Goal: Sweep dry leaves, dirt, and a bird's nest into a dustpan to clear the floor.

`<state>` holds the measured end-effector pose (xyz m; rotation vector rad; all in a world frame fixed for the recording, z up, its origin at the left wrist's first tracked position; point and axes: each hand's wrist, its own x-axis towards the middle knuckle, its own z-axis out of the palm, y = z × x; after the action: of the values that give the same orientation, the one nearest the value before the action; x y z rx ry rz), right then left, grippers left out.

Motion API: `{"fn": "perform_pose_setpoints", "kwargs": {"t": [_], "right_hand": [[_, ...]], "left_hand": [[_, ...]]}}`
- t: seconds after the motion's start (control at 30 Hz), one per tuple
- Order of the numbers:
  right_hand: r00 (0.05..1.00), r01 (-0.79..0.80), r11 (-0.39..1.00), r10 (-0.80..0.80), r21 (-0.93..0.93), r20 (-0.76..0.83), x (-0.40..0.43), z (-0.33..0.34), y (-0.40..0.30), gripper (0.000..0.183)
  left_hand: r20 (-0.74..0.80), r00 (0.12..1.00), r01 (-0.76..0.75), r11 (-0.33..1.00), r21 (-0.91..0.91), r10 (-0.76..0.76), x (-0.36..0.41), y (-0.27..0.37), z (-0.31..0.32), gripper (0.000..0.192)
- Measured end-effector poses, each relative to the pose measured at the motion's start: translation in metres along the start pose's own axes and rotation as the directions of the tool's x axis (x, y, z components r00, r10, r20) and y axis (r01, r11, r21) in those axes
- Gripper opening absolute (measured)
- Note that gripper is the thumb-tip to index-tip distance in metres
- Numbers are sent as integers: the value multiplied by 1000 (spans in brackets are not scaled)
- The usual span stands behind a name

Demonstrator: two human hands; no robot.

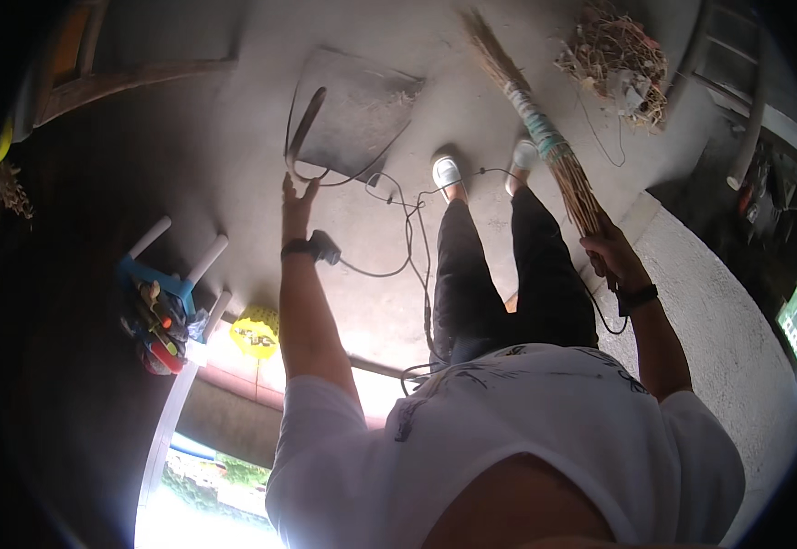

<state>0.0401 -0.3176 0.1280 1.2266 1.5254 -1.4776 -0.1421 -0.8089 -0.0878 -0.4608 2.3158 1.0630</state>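
Observation:
My left hand (297, 206) is held out with thumb and fingers apart, at the near end of a flat dustpan (357, 113) on the floor. A dark bar-like handle (307, 123) rises at the dustpan's left side; whether my fingers touch it, I cannot tell. My right hand (611, 250) is closed around the stalk end of a straw broom (535, 117). Pale and green wrapping binds the broom at its middle, and its brush end points away to the upper left. Both wrists wear dark bands, with a cable running from a small block at the left one.
Looped cables (408, 206) hang before my legs. A debris pile (614, 65) of straw and scraps lies at the upper right, near a wooden ladder-like frame (748, 103). At left are an upturned blue stool (185, 291) with items on it and a yellow balloon-like object (255, 335).

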Motion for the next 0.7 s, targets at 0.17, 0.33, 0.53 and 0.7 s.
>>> {"fn": "perform_pose_setpoints", "kwargs": {"t": [0.17, 0.33, 0.53, 0.7], "right_hand": [[994, -103, 994, 102, -25, -46, -3, 15, -3, 65], [995, -97, 995, 97, -1, -22, -9, 16, 1, 66], [995, -99, 994, 99, 52, -8, -17, 20, -10, 59], [999, -50, 987, 52, 153, -14, -31, -6, 0, 63]], "left_hand": [[-3, 996, 85, 996, -21, -86, 29, -46, 37, 87], [-184, 980, 27, 963, -267, -79, 71, -83, 58, 49], [-294, 942, 65, 949, -309, -160, 73, -76, 52, 52], [-230, 966, 47, 958, -283, -115, 47, 30, 62, 48]]}}
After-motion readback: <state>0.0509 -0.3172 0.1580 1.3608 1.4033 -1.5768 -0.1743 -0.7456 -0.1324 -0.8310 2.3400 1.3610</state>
